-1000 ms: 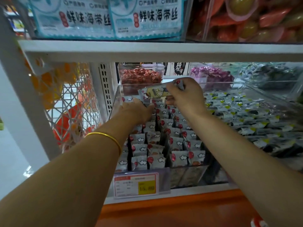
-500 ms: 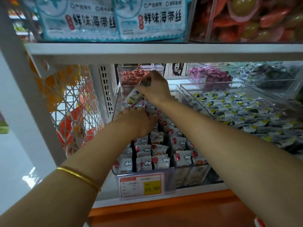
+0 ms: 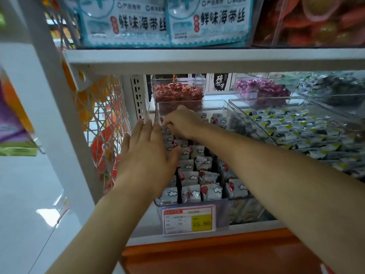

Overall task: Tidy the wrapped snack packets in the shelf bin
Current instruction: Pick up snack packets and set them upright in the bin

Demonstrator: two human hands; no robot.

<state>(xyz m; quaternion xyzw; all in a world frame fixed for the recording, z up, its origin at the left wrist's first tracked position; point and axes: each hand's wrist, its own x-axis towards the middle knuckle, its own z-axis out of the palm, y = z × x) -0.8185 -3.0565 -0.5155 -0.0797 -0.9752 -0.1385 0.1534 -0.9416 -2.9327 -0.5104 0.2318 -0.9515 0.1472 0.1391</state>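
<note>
Packet rows (image 3: 189,177) partly hidden beneath left hand (image 3: 146,155); right hand (image 3: 183,123) fingertips buried among them, grasp not discernible.

Both hands (image 3: 146,161) (image 3: 183,123) — among snack packets (image 3: 192,177)

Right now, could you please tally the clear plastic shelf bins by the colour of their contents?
Clear plastic bin of white cloud-print packets: 1
Bin of red sweets: 1
Bin of purple sweets: 1
Bin of black-and-white packets: 1
Bin of dark green packets: 1
Total: 5
</note>
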